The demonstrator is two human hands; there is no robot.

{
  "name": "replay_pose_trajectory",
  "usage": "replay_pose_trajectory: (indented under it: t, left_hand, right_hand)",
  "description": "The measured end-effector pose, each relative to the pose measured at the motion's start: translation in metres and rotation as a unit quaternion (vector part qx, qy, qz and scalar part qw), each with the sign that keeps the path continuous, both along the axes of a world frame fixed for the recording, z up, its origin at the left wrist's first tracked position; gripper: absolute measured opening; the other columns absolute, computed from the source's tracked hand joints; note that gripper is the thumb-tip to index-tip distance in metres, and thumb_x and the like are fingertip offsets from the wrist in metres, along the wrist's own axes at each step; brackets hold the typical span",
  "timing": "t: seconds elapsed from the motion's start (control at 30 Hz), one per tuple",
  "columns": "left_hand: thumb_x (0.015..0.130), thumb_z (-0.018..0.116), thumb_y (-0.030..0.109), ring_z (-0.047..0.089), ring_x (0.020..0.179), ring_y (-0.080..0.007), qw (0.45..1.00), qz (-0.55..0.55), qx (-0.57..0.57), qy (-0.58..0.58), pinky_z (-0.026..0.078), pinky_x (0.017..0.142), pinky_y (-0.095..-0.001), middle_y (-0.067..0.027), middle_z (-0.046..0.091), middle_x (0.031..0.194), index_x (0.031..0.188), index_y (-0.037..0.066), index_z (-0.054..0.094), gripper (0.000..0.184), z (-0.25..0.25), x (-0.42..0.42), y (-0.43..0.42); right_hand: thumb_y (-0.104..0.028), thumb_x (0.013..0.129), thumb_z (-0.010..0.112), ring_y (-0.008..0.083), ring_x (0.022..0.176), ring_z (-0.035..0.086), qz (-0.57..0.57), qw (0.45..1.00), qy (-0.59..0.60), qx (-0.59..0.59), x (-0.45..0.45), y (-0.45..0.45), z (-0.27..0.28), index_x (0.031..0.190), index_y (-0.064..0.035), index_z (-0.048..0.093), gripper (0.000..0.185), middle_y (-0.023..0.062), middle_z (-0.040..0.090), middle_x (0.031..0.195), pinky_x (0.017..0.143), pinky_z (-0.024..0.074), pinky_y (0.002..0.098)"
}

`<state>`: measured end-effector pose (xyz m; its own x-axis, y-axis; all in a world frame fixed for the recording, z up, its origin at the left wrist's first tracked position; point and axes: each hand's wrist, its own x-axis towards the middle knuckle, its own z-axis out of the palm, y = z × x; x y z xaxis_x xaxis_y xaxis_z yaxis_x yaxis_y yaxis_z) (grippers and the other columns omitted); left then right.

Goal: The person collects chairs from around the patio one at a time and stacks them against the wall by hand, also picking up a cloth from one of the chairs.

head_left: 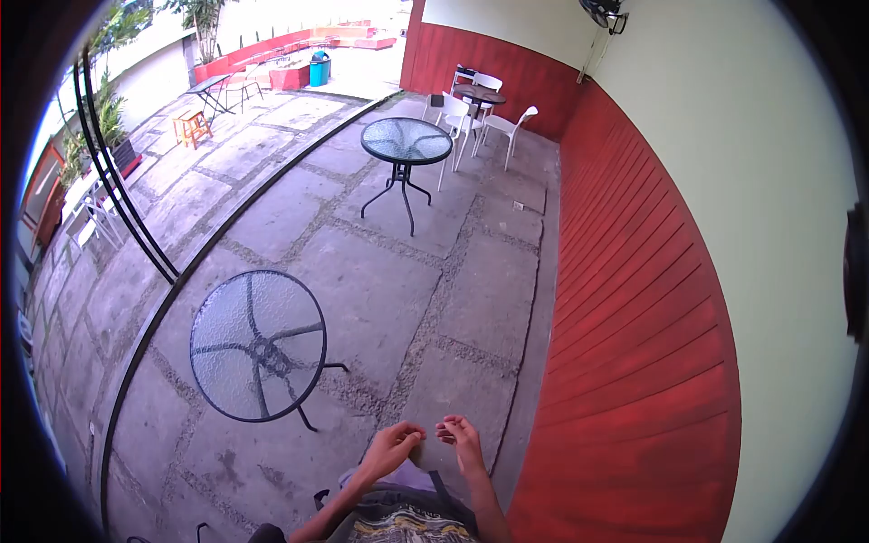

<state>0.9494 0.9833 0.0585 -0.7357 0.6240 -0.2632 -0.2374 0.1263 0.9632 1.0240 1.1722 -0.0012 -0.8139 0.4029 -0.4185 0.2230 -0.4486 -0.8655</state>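
My left hand (396, 447) is in front of my body at the bottom of the head view, its fingers curled and the tips close to the thumb. Anything between those fingertips is too small or hidden to make out. A short gap to the right, my right hand (463, 440) is raised with loosely bent fingers apart and nothing visible in them. Below both hands are my dark patterned shirt (407, 525) and a dark strap (441, 486). The nearest furniture is a round glass table (231, 312) to the left, apart from both hands.
Another round glass table (407, 138) stands ahead, with white chairs (511, 131) around a dark table (480, 93) beyond it. A red panelled wall (643, 389) borders the right. Black poles (118, 181) rise at left, near an orange stool (193, 128). A teal bin (319, 70) is farther back.
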Motion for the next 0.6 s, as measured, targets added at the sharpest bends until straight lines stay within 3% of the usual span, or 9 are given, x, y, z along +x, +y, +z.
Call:
replay_pose_trajectory:
  t: [0.13,0.27,0.4,0.5,0.6]
  left_hand:
    - [0.095,0.056,0.015,0.065,0.086,-0.0134,0.996,0.035,-0.021,0.085,0.051,0.076,-0.0282,-0.0082,0.072,0.098,0.108,-0.002,0.065,0.024,0.047,-0.087,0.053]
    - [0.094,0.054,0.012,0.063,0.086,-0.0118,0.992,0.096,0.024,0.076,0.050,0.076,-0.0281,-0.0080,0.071,0.094,0.105,-0.002,0.065,0.021,0.038,-0.152,0.104]
    - [0.093,0.055,0.011,0.064,0.086,-0.0118,0.995,0.088,0.031,0.019,0.050,0.078,-0.0273,-0.0069,0.070,0.092,0.105,-0.001,0.065,0.020,0.003,-0.199,0.161]
    - [0.092,0.056,0.014,0.065,0.087,-0.0121,0.999,0.032,0.001,0.018,0.050,0.077,-0.0271,-0.0066,0.070,0.091,0.105,0.000,0.066,0.021,-0.023,-0.237,0.214]
    - [0.091,0.056,0.016,0.067,0.087,-0.0136,1.000,-0.004,-0.021,-0.014,0.052,0.076,-0.0290,-0.0071,0.072,0.094,0.107,0.001,0.067,0.024,-0.033,-0.289,0.282]
  right_hand:
    - [-0.018,0.097,0.057,0.0159,0.087,0.065,0.035,0.995,0.082,0.047,-0.105,0.078,0.065,0.108,-0.0072,0.058,0.016,0.0081,0.067,0.098,0.081,0.0490,0.0294]
    - [-0.018,0.096,0.058,0.0161,0.089,0.064,0.025,0.986,0.163,-0.006,-0.162,0.132,0.118,0.107,-0.0071,0.058,0.016,0.0080,0.067,0.100,0.083,0.0475,0.0298]
    - [-0.017,0.097,0.056,0.0170,0.090,0.064,0.046,0.986,0.156,-0.046,-0.200,0.183,0.103,0.107,-0.0064,0.058,0.015,0.0090,0.066,0.101,0.083,0.0481,0.0310]
    - [-0.017,0.097,0.056,0.0165,0.089,0.064,0.070,0.990,0.126,-0.006,-0.237,0.249,0.094,0.108,-0.0061,0.058,0.015,0.0089,0.066,0.101,0.083,0.0485,0.0311]
    - [-0.016,0.098,0.056,0.0161,0.088,0.064,0.022,0.992,0.116,0.050,-0.284,0.340,0.094,0.108,-0.0062,0.058,0.014,0.0086,0.067,0.100,0.083,0.0489,0.0313]
